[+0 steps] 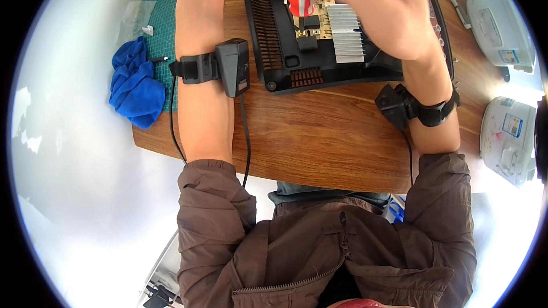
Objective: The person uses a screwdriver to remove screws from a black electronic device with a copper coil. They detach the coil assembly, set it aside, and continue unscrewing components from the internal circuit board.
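where a red tool [301, 4] points, circuitry [324, 31] lies.

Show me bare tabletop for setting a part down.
Bare: wooden tabletop between the black housing and the near edge, left-forearm cable to right-wrist device. Crowded: over the housing, where the right hand, red tool, circuit board and heat sink cluster; also the left side, with green mat and blue cloth.

The table [319, 137] (wood-grained) bears a green mat [165, 25] and black casing [319, 61].
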`<state>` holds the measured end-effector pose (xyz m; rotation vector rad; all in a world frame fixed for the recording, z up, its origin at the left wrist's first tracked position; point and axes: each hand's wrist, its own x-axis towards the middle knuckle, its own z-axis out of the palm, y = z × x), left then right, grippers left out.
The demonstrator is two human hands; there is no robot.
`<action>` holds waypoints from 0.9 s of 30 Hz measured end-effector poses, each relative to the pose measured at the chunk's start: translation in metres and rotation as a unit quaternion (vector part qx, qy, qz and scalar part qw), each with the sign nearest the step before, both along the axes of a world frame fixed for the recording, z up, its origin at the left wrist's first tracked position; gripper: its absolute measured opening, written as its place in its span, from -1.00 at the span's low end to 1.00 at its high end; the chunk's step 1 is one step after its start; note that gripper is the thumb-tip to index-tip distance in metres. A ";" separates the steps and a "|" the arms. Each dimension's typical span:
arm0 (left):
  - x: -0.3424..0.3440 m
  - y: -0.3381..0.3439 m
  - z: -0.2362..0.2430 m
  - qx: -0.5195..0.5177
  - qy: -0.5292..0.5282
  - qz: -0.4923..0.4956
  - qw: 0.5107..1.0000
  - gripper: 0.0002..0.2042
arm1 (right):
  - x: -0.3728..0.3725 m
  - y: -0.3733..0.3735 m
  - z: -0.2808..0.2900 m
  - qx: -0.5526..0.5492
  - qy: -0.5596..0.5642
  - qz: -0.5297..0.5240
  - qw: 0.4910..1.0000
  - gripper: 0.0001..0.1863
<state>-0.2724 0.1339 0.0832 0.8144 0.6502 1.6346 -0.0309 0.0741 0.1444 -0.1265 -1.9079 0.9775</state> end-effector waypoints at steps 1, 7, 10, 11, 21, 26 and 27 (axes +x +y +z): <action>0.001 0.003 -0.002 -0.007 -0.007 0.004 1.000 -0.66 | -0.002 0.005 -0.003 0.081 -0.005 -0.028 0.996 -0.65; 0.000 0.008 0.001 -0.030 -0.021 0.027 0.999 -0.66 | -0.017 -0.012 0.005 0.089 0.046 -0.098 0.990 -0.57; 0.001 0.007 0.002 -0.035 -0.022 0.034 0.999 -0.65 | -0.010 -0.016 0.011 0.049 -0.006 -0.047 0.998 -0.53; 0.003 0.005 0.005 -0.035 -0.021 0.035 0.999 -0.65 | -0.009 0.008 -0.001 0.106 0.016 -0.009 0.994 -0.53; 0.010 0.012 0.000 -0.043 -0.038 0.037 0.998 -0.64 | -0.002 -0.010 0.006 -0.045 0.031 -0.008 0.998 -0.44; 0.007 0.009 0.000 -0.047 -0.039 0.042 0.997 -0.64 | -0.006 0.004 -0.004 0.134 0.000 -0.080 0.988 -0.49; 0.008 0.009 -0.001 -0.048 -0.041 0.041 0.997 -0.64 | -0.004 -0.004 0.008 0.110 -0.032 -0.103 0.988 -0.47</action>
